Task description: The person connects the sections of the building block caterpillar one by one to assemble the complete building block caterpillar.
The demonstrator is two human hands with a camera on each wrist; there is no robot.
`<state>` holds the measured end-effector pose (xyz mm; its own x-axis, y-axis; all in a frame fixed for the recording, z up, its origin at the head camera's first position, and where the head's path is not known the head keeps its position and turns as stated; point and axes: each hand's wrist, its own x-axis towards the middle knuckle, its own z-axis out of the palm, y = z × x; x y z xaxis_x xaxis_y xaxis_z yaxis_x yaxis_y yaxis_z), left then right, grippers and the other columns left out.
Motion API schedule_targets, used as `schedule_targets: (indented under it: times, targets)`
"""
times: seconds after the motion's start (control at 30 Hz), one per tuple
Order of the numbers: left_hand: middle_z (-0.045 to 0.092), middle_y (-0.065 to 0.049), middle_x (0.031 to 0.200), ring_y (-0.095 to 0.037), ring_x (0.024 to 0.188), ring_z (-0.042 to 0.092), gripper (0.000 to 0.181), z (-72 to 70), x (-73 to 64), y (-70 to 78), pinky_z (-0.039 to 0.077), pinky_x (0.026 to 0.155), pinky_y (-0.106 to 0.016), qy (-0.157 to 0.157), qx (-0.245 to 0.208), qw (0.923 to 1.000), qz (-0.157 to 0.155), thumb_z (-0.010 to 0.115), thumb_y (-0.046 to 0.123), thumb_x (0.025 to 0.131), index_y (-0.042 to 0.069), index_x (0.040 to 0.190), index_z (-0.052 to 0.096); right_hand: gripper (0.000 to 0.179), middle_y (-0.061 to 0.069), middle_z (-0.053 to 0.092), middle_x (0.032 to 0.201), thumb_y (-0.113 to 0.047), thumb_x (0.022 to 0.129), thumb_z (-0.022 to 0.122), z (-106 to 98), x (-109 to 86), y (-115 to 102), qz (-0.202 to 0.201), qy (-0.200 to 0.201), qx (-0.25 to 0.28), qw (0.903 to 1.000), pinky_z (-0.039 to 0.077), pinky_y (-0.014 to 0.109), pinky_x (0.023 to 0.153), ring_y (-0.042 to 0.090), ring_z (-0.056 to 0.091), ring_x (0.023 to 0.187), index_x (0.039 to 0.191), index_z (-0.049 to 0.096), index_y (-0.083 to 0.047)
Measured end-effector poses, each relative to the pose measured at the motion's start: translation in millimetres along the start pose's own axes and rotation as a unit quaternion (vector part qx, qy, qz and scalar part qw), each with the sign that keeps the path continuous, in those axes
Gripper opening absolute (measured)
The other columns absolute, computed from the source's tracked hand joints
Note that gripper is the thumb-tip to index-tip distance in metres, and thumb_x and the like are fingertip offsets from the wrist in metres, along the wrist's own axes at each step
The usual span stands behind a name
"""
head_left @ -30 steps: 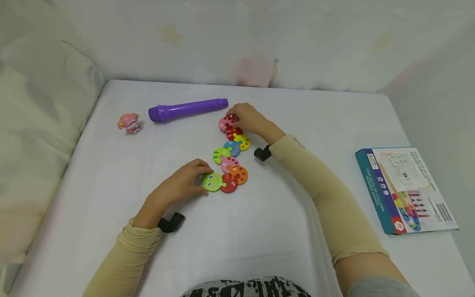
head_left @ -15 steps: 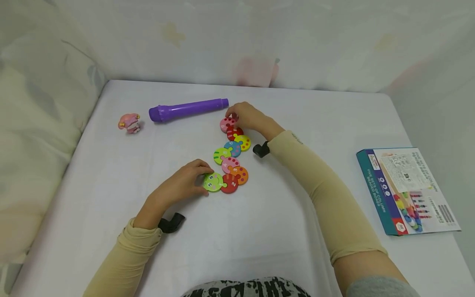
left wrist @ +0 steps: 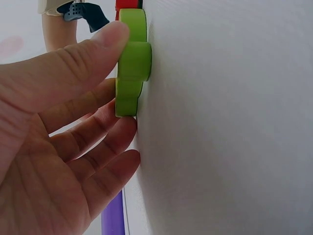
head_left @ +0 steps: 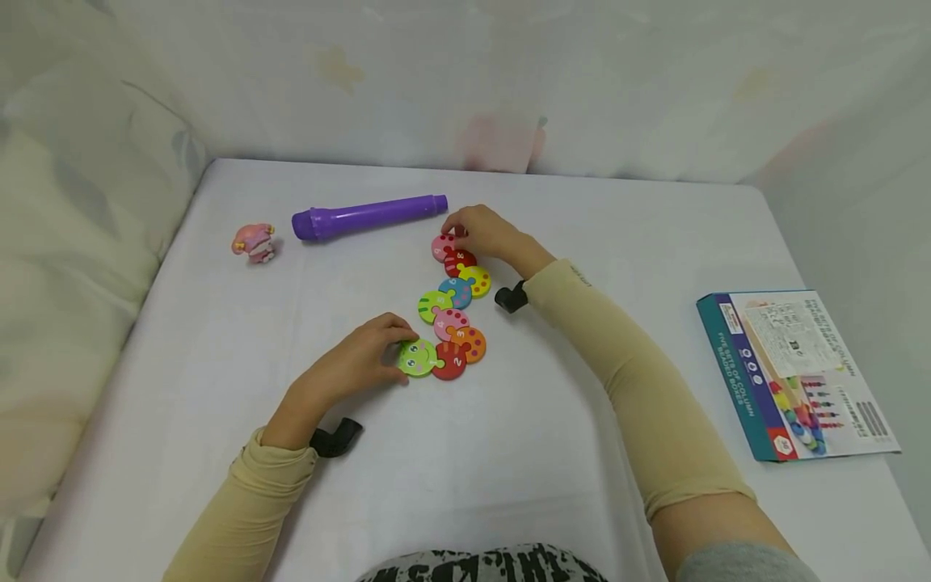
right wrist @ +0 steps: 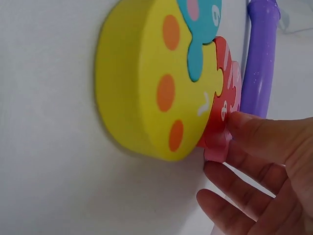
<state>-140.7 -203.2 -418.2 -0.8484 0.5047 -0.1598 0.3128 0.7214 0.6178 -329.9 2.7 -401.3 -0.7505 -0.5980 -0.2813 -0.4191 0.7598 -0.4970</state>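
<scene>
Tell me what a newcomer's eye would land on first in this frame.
The bright caterpillar puzzle of numbered round pieces winds down the middle of the white table. The left hand pinches its green head piece at the near end, while the right hand holds the pink end piece. A purple tube lies just behind.
</scene>
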Motion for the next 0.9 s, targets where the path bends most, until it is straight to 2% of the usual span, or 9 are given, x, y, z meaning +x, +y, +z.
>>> schedule_targets:
  times: [0.1,0.23,0.43,0.57,0.67,0.77,0.83,0.9]
  targets:
    - [0.052,-0.009,0.118,-0.024,0.112,0.049,0.055,0.3,1.2,-0.7,0.04,0.099,-0.041,-0.001,-0.002,1.0,0.002,0.083,0.014,0.067,0.001,0.116,0.061,0.034,0.008,0.056,0.109,-0.02,0.092,0.057,0.8,-0.4,4.0,0.008,0.006,-0.008,0.9999,0.046,0.027,0.087,0.02,0.049,0.099,0.125,0.057,-0.013]
    - [0.052,-0.009,0.117,-0.024,0.111,0.049,0.055,0.3,2.9,-0.5,0.04,0.099,-0.041,0.0,-0.002,1.0,0.006,0.082,0.014,0.067,0.001,0.116,0.061,0.038,0.008,0.055,0.117,-0.024,0.092,0.057,-6.4,-13.9,12.5,0.013,0.026,-0.025,0.9993,0.044,0.032,0.093,0.021,0.049,0.106,0.128,0.054,-0.012]
    - [0.052,-0.008,0.118,-0.025,0.111,0.049,0.055,-1.9,2.9,-2.7,0.04,0.099,-0.042,0.0,0.001,1.0,0.002,0.082,0.014,0.068,0.002,0.118,0.06,0.041,0.012,0.054,0.118,-0.022,0.09,0.061,-28.3,-66.5,34.7,-0.003,0.056,-0.042,0.9975,0.044,0.039,0.092,0.028,0.05,0.107,0.128,0.053,-0.009]
    - [0.052,-0.008,0.119,-0.025,0.112,0.048,0.056,-3.6,2.1,-4.9,0.04,0.099,-0.043,0.0,0.004,0.9999,-0.01,0.082,0.015,0.069,0.003,0.119,0.06,0.043,0.014,0.054,0.119,-0.02,0.088,0.063,-31.0,-108.0,54.5,-0.002,0.061,-0.046,0.9971,0.044,0.041,0.09,0.029,0.051,0.106,0.128,0.053,-0.006]
    - [0.051,-0.009,0.119,-0.025,0.113,0.048,0.057,-4.1,1.4,-6.2,0.039,0.1,-0.043,-0.004,0.005,0.9999,-0.016,0.082,0.017,0.069,0.003,0.119,0.06,0.046,0.014,0.055,0.116,-0.024,0.086,0.066,-24.3,-139.6,65.1,0.03,0.058,-0.05,0.9966,0.046,0.042,0.086,0.029,0.052,0.103,0.127,0.053,-0.006]
    - [0.051,-0.009,0.12,-0.025,0.114,0.047,0.057,-4.4,0.7,-7.1,0.038,0.1,-0.043,-0.007,0.005,0.9998,-0.017,0.081,0.017,0.07,0.003,0.12,0.06,0.053,0.013,0.058,0.11,-0.035,0.083,0.068,-11.6,-166.6,70.9,0.094,0.058,-0.066,0.9917,0.049,0.04,0.074,0.028,0.056,0.093,0.125,0.054,-0.006]
    - [0.051,-0.008,0.12,-0.025,0.113,0.048,0.057,-4.9,0.3,-7.3,0.039,0.1,-0.043,-0.007,0.003,0.9998,-0.017,0.081,0.017,0.069,0.003,0.12,0.06,0.059,0.014,0.059,0.107,-0.042,0.081,0.068,-1.6,-179.1,73.1,0.129,0.054,-0.079,0.9871,0.05,0.039,0.068,0.026,0.056,0.087,0.124,0.053,-0.005]
    - [0.051,-0.008,0.119,-0.024,0.113,0.048,0.057,-4.9,0.3,-7.8,0.039,0.1,-0.043,-0.006,0.001,0.9999,-0.016,0.082,0.017,0.069,0.003,0.12,0.06,0.066,0.015,0.057,0.11,-0.046,0.079,0.069,7.6,-187.3,74.3,0.136,0.042,-0.094,0.9853,0.051,0.039,0.066,0.027,0.056,0.084,0.128,0.05,-0.005]
